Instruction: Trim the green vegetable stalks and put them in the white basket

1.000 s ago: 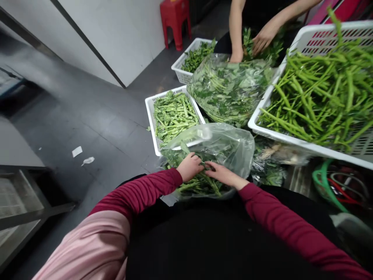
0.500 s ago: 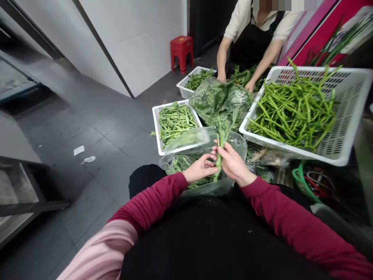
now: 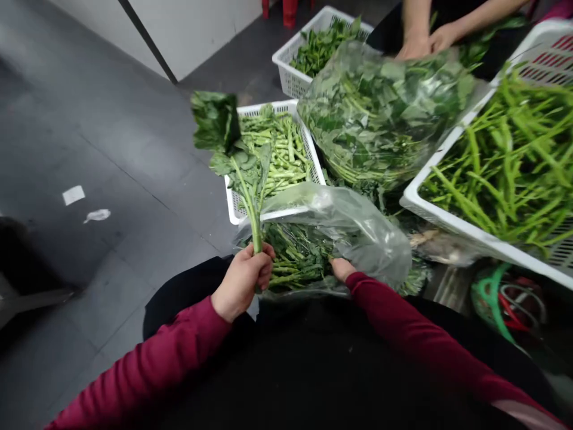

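My left hand point(image 3: 245, 275) is closed round the stem of a leafy green vegetable stalk point(image 3: 252, 200), held upright with its dark leaves at the top left. My right hand point(image 3: 342, 269) reaches into a clear plastic bag point(image 3: 376, 239) in front of my lap, and its fingers are hidden among the leafy greens point(image 3: 298, 254) there. Beyond the stalk, a white basket point(image 3: 233, 206) holds short cut green stems point(image 3: 286, 149).
A large bag of leafy greens point(image 3: 371, 113) lies behind, where a co-worker's hands point(image 3: 425, 43) rest. A white basket point(image 3: 290, 74) of leaves stands at the back. At right are a white basket point(image 3: 441, 152) of long stems and a green basket point(image 3: 495, 304). Paper scraps point(image 3: 74, 195) lie on the floor.
My hands have parted: the left has moved left with a stalk, the right down into the plastic bag. My view has tilted down and closer. The co-worker's hands have come together.
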{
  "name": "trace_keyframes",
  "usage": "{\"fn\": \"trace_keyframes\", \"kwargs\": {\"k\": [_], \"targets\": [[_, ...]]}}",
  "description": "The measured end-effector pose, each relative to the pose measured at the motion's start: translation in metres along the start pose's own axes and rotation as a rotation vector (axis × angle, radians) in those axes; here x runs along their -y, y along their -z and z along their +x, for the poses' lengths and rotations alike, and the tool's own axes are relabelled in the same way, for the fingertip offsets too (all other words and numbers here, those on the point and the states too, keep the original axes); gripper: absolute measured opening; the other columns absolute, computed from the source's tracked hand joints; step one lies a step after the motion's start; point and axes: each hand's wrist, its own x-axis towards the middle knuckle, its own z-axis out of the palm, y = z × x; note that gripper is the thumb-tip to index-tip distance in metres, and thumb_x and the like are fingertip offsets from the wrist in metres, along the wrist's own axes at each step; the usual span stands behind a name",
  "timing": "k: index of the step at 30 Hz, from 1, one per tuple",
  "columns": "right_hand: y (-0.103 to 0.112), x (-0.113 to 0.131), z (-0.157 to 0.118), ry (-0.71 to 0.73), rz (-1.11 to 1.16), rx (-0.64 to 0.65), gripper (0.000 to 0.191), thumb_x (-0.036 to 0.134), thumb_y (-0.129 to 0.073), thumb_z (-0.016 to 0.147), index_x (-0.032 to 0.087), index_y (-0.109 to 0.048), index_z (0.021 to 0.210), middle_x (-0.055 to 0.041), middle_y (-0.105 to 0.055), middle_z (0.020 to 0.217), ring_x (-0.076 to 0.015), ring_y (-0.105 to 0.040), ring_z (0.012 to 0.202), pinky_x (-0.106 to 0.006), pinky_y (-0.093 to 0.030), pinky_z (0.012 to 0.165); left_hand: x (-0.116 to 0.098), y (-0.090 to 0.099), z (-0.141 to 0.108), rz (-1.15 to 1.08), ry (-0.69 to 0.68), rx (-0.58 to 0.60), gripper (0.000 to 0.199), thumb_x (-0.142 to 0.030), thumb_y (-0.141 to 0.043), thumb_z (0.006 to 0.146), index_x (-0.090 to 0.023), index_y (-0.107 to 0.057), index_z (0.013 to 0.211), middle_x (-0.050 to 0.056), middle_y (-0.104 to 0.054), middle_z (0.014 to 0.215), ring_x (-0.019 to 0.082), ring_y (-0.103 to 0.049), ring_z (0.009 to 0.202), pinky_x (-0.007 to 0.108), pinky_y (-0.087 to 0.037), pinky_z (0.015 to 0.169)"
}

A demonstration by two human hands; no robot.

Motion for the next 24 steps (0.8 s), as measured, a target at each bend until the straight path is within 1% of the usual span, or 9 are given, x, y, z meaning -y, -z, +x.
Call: {"fn": "trace_keyframes", "kwargs": {"k": [2, 5, 7, 10, 12, 14, 18, 21, 24], "targets": [[-0.016, -0.012, 0.016, -0.066, -0.038, 0.063, 0.024, 0.024, -0.041, 0.088, 0.011, -0.054, 0.104, -0.0086, -0.063, 0.089, -0.016, -0.061, 0.081, -0.034, -0.046, 0.075, -0.007, -0.004, 0.008, -0.018, 0.065, -0.011, 0.01, -0.012, -0.045, 0.067, -0.018, -0.044, 0.075, -0.009, -0.029, 0.045, 0.004, -0.025, 0.036, 0.016, -0.021, 0.034], [-0.029, -0.025, 0.039, -0.121, -0.082, 0.1, 0.031, 0.011, -0.031, 0.088, 0.009, -0.046, 0.116, -0.0155, -0.062, 0.092, -0.0184, -0.061, 0.085, -0.033, -0.045, 0.074, -0.017, -0.008, 0.017, -0.029, 0.118, -0.053, 0.009, -0.013, -0.046, 0.07, -0.018, -0.045, 0.077, -0.008, -0.03, 0.046, 0.004, -0.026, 0.038, 0.016, -0.022, 0.035], [-0.034, -0.03, 0.051, -0.131, -0.11, 0.108, 0.035, 0.008, -0.028, 0.086, 0.012, -0.045, 0.116, -0.0163, -0.062, 0.094, -0.0198, -0.061, 0.087, -0.033, -0.044, 0.073, -0.02, -0.009, 0.023, -0.036, 0.144, -0.073, 0.008, -0.013, -0.046, 0.07, -0.018, -0.046, 0.077, -0.008, -0.031, 0.046, 0.004, -0.026, 0.038, 0.017, -0.024, 0.036], [-0.036, -0.037, 0.063, -0.158, -0.154, 0.1, 0.035, 0.011, -0.025, 0.087, 0.016, -0.051, 0.111, -0.0165, -0.06, 0.096, -0.0223, -0.06, 0.087, -0.036, -0.044, 0.072, -0.022, -0.011, 0.028, -0.04, 0.171, -0.084, 0.008, -0.013, -0.047, 0.07, -0.017, -0.046, 0.076, -0.008, -0.032, 0.046, 0.004, -0.028, 0.038, 0.018, -0.025, 0.036], [-0.037, -0.042, 0.066, -0.182, -0.174, 0.087, 0.035, 0.018, -0.024, 0.089, 0.016, -0.053, 0.109, -0.0172, -0.059, 0.095, -0.0236, -0.059, 0.088, -0.037, -0.044, 0.072, -0.022, -0.011, 0.029, -0.044, 0.173, -0.084, 0.008, -0.012, -0.047, 0.07, -0.017, -0.046, 0.076, -0.008, -0.033, 0.046, 0.004, -0.028, 0.038, 0.018, -0.026, 0.036], [-0.036, -0.049, 0.064, -0.188, -0.18, 0.078, 0.035, 0.025, -0.024, 0.09, 0.018, -0.053, 0.109, -0.016, -0.059, 0.095, -0.0234, -0.058, 0.089, -0.036, -0.043, 0.072, -0.021, -0.011, 0.027, -0.046, 0.17, -0.072, 0.008, -0.011, -0.046, 0.07, -0.017, -0.047, 0.076, -0.008, -0.033, 0.046, 0.004, -0.029, 0.038, 0.018, -0.026, 0.037], [-0.039, -0.057, 0.053, -0.15, -0.167, 0.066, 0.033, 0.024, -0.036, 0.087, 0.024, -0.045, 0.119, -0.0108, -0.057, 0.106, -0.0195, -0.055, 0.095, -0.029, -0.041, 0.076, -0.019, -0.013, 0.021, -0.027, 0.172, -0.016, 0.009, -0.01, -0.045, 0.071, -0.017, -0.047, 0.076, -0.008, -0.034, 0.046, 0.004, -0.03, 0.038, 0.018, -0.027, 0.037], [-0.042, -0.053, 0.051, -0.133, -0.166, 0.058, 0.039, 0.025, -0.039, 0.086, 0.024, -0.036, 0.125, -0.0109, -0.054, 0.111, -0.0194, -0.054, 0.098, -0.029, -0.041, 0.075, -0.018, -0.014, 0.018, -0.022, 0.178, 0.002, 0.009, -0.01, -0.045, 0.071, -0.017, -0.047, 0.075, -0.007, -0.035, 0.047, 0.004, -0.029, 0.037, 0.017, -0.027, 0.037], [-0.043, -0.043, 0.061, -0.13, -0.173, 0.082, 0.039, 0.031, -0.041, 0.086, 0.02, -0.037, 0.123, -0.0133, -0.056, 0.105, -0.0219, -0.055, 0.094, -0.031, -0.042, 0.072, -0.017, -0.014, 0.021, -0.026, 0.194, -0.007, 0.008, -0.011, -0.045, 0.071, -0.017, -0.047, 0.076, -0.008, -0.035, 0.046, 0.004, -0.029, 0.037, 0.017, -0.027, 0.036]]}}
